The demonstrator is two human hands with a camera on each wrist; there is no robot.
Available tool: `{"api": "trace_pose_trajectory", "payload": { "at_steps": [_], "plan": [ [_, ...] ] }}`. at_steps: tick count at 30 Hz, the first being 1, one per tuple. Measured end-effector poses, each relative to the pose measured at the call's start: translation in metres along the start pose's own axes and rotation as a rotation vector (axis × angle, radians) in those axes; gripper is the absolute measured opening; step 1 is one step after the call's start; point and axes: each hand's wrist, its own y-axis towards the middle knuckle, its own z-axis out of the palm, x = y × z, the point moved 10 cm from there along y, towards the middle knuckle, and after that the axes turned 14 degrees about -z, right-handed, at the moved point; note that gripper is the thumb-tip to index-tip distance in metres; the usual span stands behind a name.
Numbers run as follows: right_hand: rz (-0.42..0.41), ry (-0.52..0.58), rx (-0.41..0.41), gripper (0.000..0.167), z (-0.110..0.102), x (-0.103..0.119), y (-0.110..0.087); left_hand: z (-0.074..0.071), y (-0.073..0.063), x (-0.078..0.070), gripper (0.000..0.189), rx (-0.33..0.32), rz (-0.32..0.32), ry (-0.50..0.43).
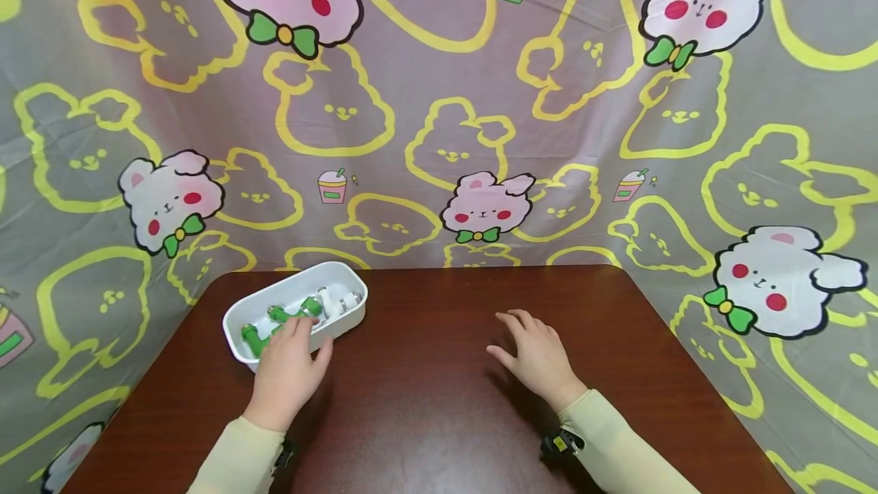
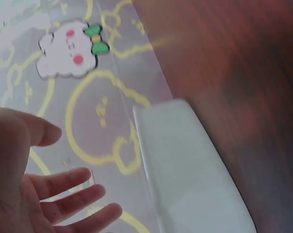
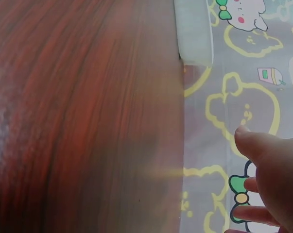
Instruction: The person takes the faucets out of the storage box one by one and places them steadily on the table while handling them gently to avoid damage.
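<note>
A white oval-ended tub [image 1: 343,324] stands at the back left of the table, holding several green pieces [image 1: 255,340] and white pieces [image 1: 332,303] that look like small pipe fittings or valves; their exact kind is unclear. My left hand [image 1: 288,368] hovers at the tub's near side, fingers spread, and hides part of the contents. In the left wrist view the tub's outer wall [image 2: 190,165] lies beyond the fingers, with nothing held. Over the right half of the table, my right hand [image 1: 538,353] is held with loosely bent fingers and nothing in it.
The dark brown wooden table [image 1: 425,402] reaches back to a patterned cloth [image 1: 411,136] that hangs behind it and on both sides. A dark band with a small device [image 1: 562,443] sits on the right wrist, and another dark device [image 1: 282,457] on the left.
</note>
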Motion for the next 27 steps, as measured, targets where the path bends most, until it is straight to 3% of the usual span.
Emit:
{"api": "trace_pose_trajectory", "payload": {
  "at_steps": [7,15,27],
  "plan": [
    [-0.011,-0.003,0.008,0.063,0.002,-0.001,0.001,-0.014,0.017,0.036,0.033,-0.082,-0.114,-0.031],
    [-0.021,-0.012,-0.01,0.062,0.001,-0.003,0.002,-0.013,0.025,0.069,0.041,-0.031,-0.277,0.0],
    [-0.022,-0.024,-0.008,0.06,-0.001,-0.006,0.003,-0.006,0.03,0.096,0.057,0.047,-0.401,0.018]
  ]
}}
